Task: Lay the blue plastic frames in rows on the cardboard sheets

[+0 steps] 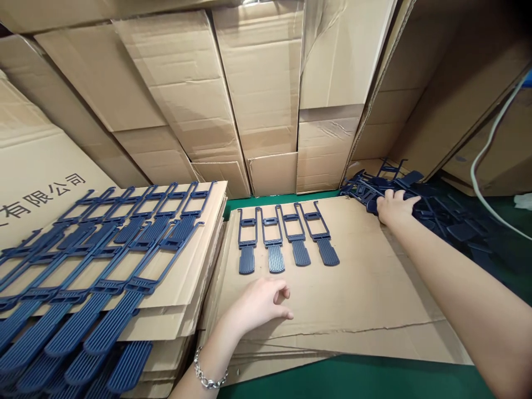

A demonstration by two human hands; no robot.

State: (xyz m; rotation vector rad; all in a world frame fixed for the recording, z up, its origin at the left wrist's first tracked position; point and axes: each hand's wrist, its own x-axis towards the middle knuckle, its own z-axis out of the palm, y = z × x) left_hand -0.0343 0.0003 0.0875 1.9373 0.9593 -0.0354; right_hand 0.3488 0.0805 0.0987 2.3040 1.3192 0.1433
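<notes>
Four dark blue plastic frame pieces, each with a ribbed rounded tab, lie side by side on a cardboard sheet. Just in front of them hovers my left hand, thumb and fingers curved and apart, with nothing between them. My right hand reaches to the far right, its fingers spread over a jumbled pile of the same blue pieces and touching it. The undersides of those fingers are hidden.
At the left stands a stack of cardboard layers bearing rows of blue frame pieces. Cardboard walls close off the back. The green table surface shows at the front, and a white cable hangs at the right.
</notes>
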